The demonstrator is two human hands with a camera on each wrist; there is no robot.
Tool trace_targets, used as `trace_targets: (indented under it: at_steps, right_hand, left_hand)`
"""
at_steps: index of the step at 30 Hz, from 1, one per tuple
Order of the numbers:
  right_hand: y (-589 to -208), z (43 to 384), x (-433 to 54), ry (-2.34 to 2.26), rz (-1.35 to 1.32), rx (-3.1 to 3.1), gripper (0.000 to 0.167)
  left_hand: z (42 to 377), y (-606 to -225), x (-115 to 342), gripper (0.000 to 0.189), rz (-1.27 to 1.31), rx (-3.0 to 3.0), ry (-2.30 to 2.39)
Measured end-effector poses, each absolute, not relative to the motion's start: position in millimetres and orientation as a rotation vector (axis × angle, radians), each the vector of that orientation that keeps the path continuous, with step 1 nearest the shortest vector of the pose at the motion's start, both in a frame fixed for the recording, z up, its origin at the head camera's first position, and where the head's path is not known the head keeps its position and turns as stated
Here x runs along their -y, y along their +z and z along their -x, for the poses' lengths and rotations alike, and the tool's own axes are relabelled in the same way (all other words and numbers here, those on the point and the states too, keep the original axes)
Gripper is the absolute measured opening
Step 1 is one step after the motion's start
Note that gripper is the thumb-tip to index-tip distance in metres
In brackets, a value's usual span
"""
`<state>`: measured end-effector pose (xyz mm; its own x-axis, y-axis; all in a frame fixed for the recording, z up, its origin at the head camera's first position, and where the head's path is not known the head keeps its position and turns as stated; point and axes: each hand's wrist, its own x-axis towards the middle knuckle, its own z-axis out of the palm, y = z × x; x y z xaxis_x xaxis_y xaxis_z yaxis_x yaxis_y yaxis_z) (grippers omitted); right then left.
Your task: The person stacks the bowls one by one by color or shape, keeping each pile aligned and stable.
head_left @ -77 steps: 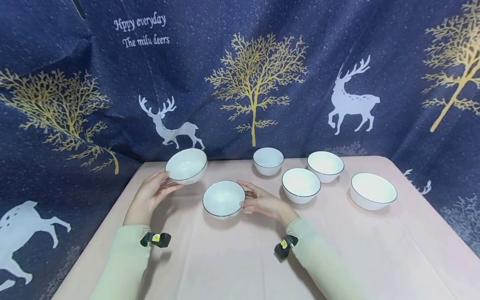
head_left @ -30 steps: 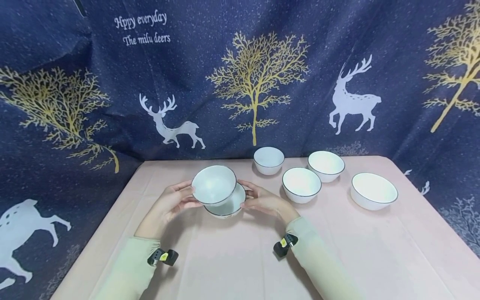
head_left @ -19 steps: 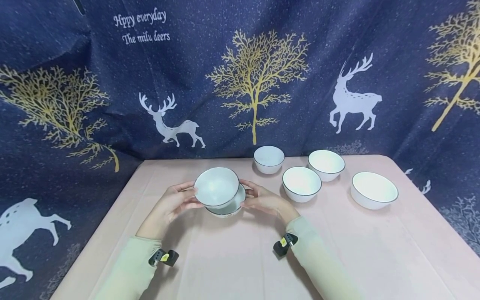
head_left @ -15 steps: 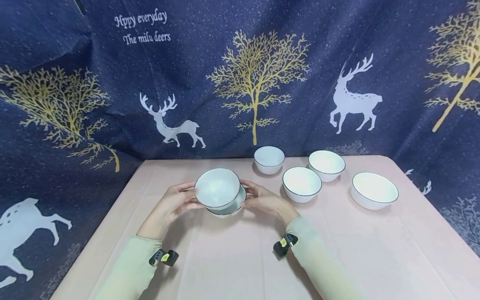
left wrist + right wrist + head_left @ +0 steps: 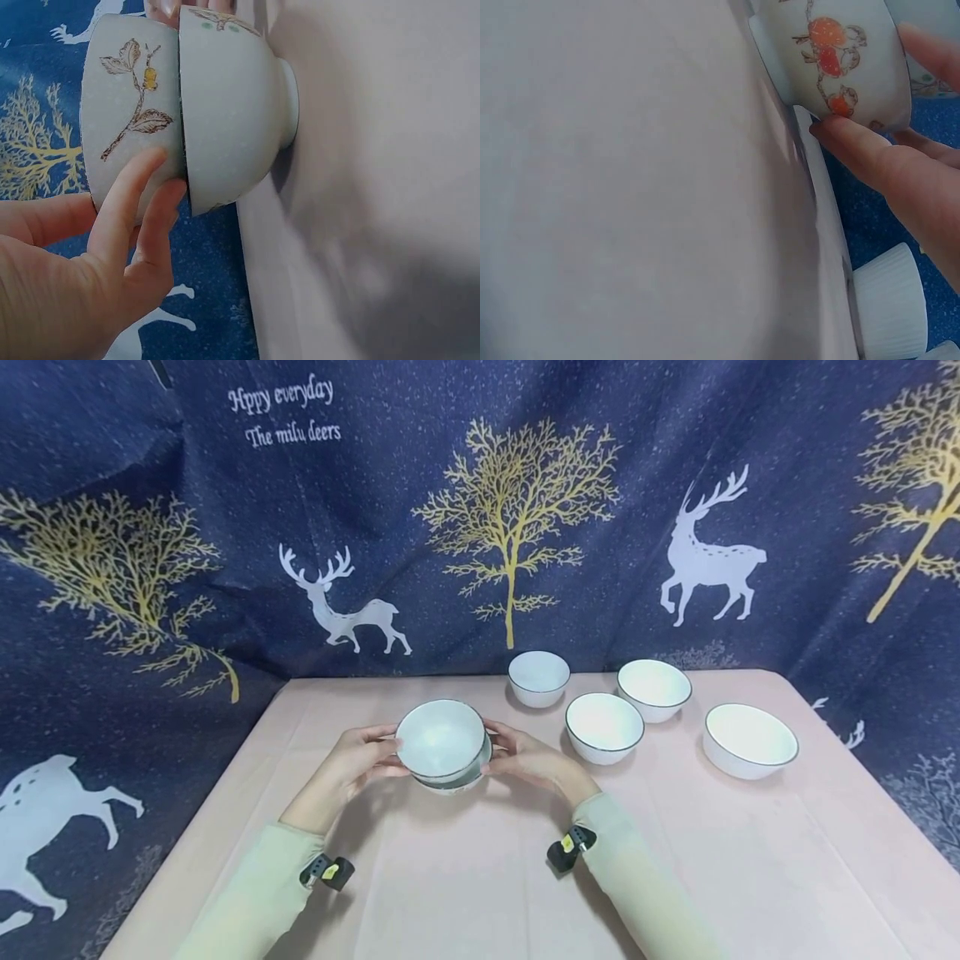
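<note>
Left grip (image 5: 348,768) holds the upper bowl (image 5: 442,739) to its right.

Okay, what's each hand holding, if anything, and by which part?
The left hand holds the upper bowl by its left side wall; the right hand holds the lower bowl by its right side wall.

On my feed I read a makeshift filming set, room type unclear: pink-covered desk (image 5: 450,885) beneath the right hand (image 5: 534,764), navy deer-printed cloth (image 5: 600,581) hung beyond it.
</note>
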<state>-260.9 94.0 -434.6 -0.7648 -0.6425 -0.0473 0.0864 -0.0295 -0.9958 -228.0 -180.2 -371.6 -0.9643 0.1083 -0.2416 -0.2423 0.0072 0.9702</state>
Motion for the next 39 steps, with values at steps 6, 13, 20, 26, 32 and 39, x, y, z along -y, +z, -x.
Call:
trace_targets:
  at_steps: [6,13,20,26,32,39]
  right_hand:
    - [-433.0,262.1,-94.8,-1.834,0.588,-1.73,0.09]
    - [-433.3,263.7,-95.4,-1.836,0.579,-1.726,0.091]
    - [-434.8,262.8,-95.1,-1.833,0.579,-1.731,0.092]
    - [-437.2,262.7,-94.7,-1.825,0.582,-1.761,0.091]
    - [-437.1,262.1,-95.1,-1.825,0.596,-1.783,0.09]
    - [-435.8,260.4,-95.3,-1.838,0.61,-1.794,0.089]
  left_hand:
    - [230.4,-370.0,177.9,0.052,0.135,-2.037,2.033]
    - [233.2,-369.2,176.1,0.049,0.165,-2.063,1.996]
    - [236.0,-370.8,174.8,0.046,0.176,-2.074,1.96]
    - [238.2,-371.7,174.2,0.046,0.186,-2.097,1.928]
    - [239.5,-371.6,173.9,0.045,0.187,-2.108,1.915]
    - [240.9,-373.9,174.3,0.044,0.179,-2.122,1.905]
